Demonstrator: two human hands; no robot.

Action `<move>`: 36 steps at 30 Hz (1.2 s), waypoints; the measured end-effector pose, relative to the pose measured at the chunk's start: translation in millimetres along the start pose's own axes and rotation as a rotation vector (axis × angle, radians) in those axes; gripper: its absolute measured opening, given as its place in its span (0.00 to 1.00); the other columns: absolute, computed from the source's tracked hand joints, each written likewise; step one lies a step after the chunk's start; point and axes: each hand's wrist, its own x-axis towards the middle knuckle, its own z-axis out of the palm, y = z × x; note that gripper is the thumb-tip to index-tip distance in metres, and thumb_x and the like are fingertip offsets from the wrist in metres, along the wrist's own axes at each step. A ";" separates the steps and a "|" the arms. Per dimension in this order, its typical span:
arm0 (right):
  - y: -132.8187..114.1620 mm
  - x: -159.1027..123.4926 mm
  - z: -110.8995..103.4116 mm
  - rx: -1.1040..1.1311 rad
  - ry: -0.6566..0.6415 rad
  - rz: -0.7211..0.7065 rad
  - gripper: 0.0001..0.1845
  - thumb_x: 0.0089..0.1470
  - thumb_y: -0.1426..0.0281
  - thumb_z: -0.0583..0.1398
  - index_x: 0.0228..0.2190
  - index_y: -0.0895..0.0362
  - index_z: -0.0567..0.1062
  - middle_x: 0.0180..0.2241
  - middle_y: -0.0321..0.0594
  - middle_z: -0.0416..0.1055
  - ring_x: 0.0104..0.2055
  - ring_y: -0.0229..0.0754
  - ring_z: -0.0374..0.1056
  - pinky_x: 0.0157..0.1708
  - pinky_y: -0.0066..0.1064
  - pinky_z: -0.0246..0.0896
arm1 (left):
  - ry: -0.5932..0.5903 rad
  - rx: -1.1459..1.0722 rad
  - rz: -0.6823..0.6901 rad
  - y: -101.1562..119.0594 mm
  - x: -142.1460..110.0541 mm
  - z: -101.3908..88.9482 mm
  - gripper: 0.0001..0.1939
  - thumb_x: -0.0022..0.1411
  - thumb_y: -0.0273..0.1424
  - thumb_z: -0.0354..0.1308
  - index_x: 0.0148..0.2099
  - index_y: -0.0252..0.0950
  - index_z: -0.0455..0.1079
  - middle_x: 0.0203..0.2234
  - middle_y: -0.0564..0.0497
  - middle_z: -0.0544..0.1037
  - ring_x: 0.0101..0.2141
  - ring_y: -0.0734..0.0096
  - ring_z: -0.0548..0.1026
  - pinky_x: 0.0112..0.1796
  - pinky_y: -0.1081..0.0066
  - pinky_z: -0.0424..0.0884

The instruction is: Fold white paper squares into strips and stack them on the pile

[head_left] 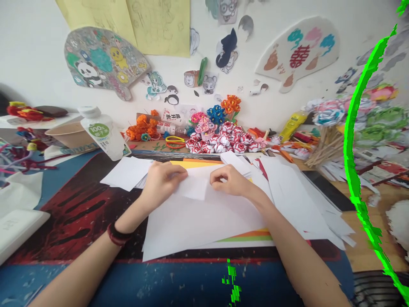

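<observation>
Your left hand (pixel 164 177) had its fingers pressed together, pinching the left part of 1 small white paper (pixel 193 187); the thumb's contact was partly hidden. Your right hand (pixel 230 181) was curled beside that paper's right edge, thumb and index tips close together. You could not be credited with a grip there: whether those tips touched the paper could not be told.

The small paper lay between your 2 hands, above a large white sheet (pixel 198 226); its outline faded against the white, so contact with the sheet could not be confirmed. Beneath the sheet, only edges of coloured paper (pixel 252 236) showed. Your left hand and wrist hid part of a white paper pile (pixel 126 172). To your right, loose white papers (pixel 294 200) overlapped the side of a flat black object (pixel 329 189), its face unreadable. Both your forearms were cut off at the lower edge. A bright green band (pixel 351 149) covered part of the blurred flower bunch (pixel 330 113).
</observation>
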 end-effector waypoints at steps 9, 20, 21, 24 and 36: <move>-1.7 6.0 9.2 0.391 0.126 0.020 0.16 0.56 0.59 0.58 0.31 0.61 0.75 0.27 0.41 0.72 0.28 0.38 0.68 0.31 0.30 0.65 | 0.098 -0.326 -0.201 0.2 -0.6 7.4 0.14 0.59 0.41 0.58 0.36 0.35 0.76 0.33 0.49 0.81 0.36 0.64 0.76 0.37 0.72 0.69; -6.6 6.6 13.5 0.500 0.235 0.097 0.12 0.44 0.66 0.66 0.32 0.60 0.79 0.28 0.38 0.74 0.28 0.39 0.69 0.28 0.29 0.65 | -0.091 -0.167 -0.050 15.7 -4.8 12.5 0.15 0.64 0.41 0.54 0.44 0.38 0.73 0.40 0.49 0.79 0.38 0.64 0.74 0.40 0.68 0.66; -6.2 7.1 14.3 0.477 0.260 0.104 0.11 0.44 0.67 0.66 0.31 0.60 0.78 0.27 0.37 0.73 0.28 0.39 0.68 0.27 0.29 0.65 | -0.092 -0.120 -0.002 19.1 -5.7 12.7 0.16 0.63 0.42 0.55 0.49 0.39 0.71 0.44 0.48 0.78 0.40 0.63 0.74 0.42 0.66 0.65; -5.0 7.7 15.7 0.358 0.314 0.127 0.07 0.44 0.69 0.65 0.25 0.61 0.76 0.23 0.34 0.70 0.25 0.38 0.66 0.24 0.27 0.62 | -0.087 -0.042 0.097 27.8 -10.0 16.4 0.27 0.57 0.43 0.61 0.57 0.40 0.65 0.51 0.46 0.74 0.44 0.60 0.72 0.47 0.61 0.62; -11.7 1.8 7.5 0.467 0.205 0.107 0.15 0.51 0.62 0.64 0.38 0.60 0.79 0.37 0.43 0.76 0.36 0.42 0.70 0.33 0.29 0.63 | -0.132 -0.774 -0.450 18.8 -7.2 18.8 0.16 0.60 0.40 0.57 0.44 0.34 0.73 0.33 0.47 0.79 0.31 0.66 0.75 0.30 0.72 0.66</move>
